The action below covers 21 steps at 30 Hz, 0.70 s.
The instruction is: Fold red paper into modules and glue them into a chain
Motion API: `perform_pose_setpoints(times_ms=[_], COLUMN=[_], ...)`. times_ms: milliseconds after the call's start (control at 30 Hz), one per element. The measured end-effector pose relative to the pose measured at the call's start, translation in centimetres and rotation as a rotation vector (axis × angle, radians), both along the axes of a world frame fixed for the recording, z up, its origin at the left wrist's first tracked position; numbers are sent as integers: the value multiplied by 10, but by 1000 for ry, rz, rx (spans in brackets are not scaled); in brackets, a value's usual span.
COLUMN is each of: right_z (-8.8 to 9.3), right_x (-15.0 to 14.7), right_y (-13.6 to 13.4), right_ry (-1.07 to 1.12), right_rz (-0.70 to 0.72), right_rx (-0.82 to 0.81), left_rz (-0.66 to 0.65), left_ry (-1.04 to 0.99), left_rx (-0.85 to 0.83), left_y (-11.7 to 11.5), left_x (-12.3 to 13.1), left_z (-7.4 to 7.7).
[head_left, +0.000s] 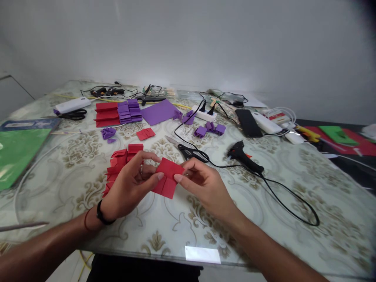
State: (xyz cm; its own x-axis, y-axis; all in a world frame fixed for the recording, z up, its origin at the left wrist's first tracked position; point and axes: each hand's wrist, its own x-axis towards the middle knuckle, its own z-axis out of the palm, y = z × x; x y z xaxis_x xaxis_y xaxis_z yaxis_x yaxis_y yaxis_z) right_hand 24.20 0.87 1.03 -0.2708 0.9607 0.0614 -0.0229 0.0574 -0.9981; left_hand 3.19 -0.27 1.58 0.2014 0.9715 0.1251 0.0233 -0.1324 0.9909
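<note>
Between my two hands is a small red paper square point(169, 177) with crease lines across it, held just above the table. My left hand point(136, 178) pinches its left edge between thumb and fingers. On the right edge, my right hand point(202, 178) grips it the same way. Stacks of folded red paper pieces point(116, 166) lie beside my left hand, partly hidden by it. Beyond the square rests another folded red piece point(146, 134). Black-handled scissors point(192, 152) lie just past my right hand, and a black glue gun point(246, 156) is to its right.
Red strips point(106, 114), purple folded strips point(129, 111) and a purple sheet point(160, 111) lie farther back. A white power strip point(205, 113) has plugs in it. A phone point(248, 122) sits at right, green sheets point(22, 152) at left. The glue gun's cord point(293, 199) loops rightward.
</note>
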Motion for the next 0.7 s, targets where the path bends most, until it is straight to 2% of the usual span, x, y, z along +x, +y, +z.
perform_pose_setpoints(times_ms=[67, 133, 333, 467, 567, 700], right_z=[-1, -3, -2, 3, 3, 2], right_x=[-1, -1, -1, 0, 0, 0], right_y=[0, 0, -4, -5, -4, -3], right_ry=[20, 33, 5, -86, -171, -142], right_rz=[-14, -17, 52, 197, 205, 170], right_rx=[29, 58, 50, 44, 22, -23], left_rz=[-28, -61, -52, -155, -225, -229], left_ry=[-39, 23, 312, 429, 451, 400], left_rx=[-84, -112, 19, 53, 49, -2], left_y=[2, 4, 1, -1, -1, 0], left_x=[0, 0, -3, -1, 1, 1], left_z=[0, 0, 2, 5, 6, 6])
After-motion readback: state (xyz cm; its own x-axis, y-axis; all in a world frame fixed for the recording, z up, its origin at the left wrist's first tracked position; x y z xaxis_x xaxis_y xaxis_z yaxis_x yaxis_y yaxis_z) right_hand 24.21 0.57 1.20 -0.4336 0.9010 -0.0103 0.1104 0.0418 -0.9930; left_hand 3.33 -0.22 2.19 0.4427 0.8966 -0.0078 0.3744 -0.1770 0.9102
